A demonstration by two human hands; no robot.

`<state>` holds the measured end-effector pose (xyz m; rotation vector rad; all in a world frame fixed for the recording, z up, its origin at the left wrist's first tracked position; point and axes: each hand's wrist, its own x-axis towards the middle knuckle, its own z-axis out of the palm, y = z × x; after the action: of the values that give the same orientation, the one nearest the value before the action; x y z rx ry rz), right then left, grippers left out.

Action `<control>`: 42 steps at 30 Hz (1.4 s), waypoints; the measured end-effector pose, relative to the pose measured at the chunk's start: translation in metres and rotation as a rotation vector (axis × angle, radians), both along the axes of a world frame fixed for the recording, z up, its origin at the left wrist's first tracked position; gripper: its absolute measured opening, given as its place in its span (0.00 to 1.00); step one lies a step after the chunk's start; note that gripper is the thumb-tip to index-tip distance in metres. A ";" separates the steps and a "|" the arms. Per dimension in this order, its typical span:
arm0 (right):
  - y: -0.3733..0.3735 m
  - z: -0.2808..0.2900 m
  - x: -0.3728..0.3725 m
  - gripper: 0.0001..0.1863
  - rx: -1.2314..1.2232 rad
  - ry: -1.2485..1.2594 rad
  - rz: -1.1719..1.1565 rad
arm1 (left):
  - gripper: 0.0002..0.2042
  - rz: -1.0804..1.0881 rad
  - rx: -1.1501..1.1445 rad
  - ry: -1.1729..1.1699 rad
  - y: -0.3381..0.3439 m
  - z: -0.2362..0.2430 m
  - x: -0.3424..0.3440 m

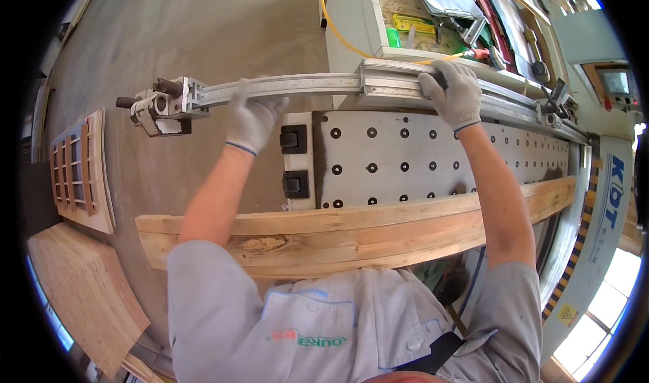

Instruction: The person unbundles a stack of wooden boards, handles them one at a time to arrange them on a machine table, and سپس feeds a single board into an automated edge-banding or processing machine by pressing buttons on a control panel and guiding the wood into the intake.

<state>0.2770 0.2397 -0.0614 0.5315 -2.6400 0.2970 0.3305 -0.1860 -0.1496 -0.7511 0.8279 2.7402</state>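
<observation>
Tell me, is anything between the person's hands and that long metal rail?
No, nothing visible. The left hand in its grey glove is laid right on the metal rail near its stop end, and the right hand grips the rail's thicker part. The wooden planks lie nearer the body, under the forearms, not in the way.

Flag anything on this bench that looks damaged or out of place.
The wooden plank has a rough, pale gouged patch near its left end. Otherwise nothing stands out; both gloved hands, left hand and right hand, grip the metal rail.
</observation>
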 end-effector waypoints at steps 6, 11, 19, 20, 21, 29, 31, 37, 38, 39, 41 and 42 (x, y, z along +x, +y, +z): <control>-0.003 0.001 -0.001 0.23 0.013 -0.004 0.008 | 0.13 0.501 0.169 0.302 -0.042 -0.031 -0.033; 0.000 0.002 -0.002 0.23 0.021 -0.002 -0.005 | 0.10 0.545 0.138 0.156 -0.029 -0.019 -0.036; -0.005 0.010 0.003 0.20 0.034 -0.056 -0.030 | 0.09 0.487 0.126 0.189 -0.023 -0.019 -0.031; -0.005 0.009 0.003 0.20 0.033 -0.059 -0.028 | 0.08 0.479 0.138 0.214 -0.024 -0.022 -0.031; -0.006 0.009 0.003 0.20 0.030 -0.060 -0.027 | 0.08 0.479 0.136 0.213 -0.027 -0.025 -0.031; 0.000 0.003 0.000 0.20 0.025 -0.004 0.014 | 0.07 0.483 0.136 0.230 -0.028 -0.028 -0.033; 0.002 -0.001 -0.002 0.22 0.018 0.000 0.016 | 0.07 0.484 0.160 0.222 -0.029 -0.029 -0.033; 0.001 0.001 -0.001 0.24 0.016 -0.016 0.001 | 0.06 0.472 0.186 0.256 -0.027 -0.031 -0.031; 0.001 0.001 -0.001 0.24 0.019 -0.020 0.003 | 0.06 0.461 0.172 0.267 -0.026 -0.029 -0.029; 0.001 0.001 0.000 0.24 0.018 -0.020 0.002 | 0.06 0.459 0.170 0.267 -0.027 -0.028 -0.029; 0.001 0.002 -0.001 0.24 0.017 -0.013 0.012 | 0.06 0.483 0.144 0.194 -0.027 -0.025 -0.031; 0.002 0.002 -0.001 0.24 0.019 -0.010 0.011 | 0.06 0.483 0.146 0.195 -0.025 -0.023 -0.032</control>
<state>0.2761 0.2416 -0.0592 0.5527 -2.6530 0.2798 0.2987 -0.2110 -0.1727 -0.7416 0.5203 3.3021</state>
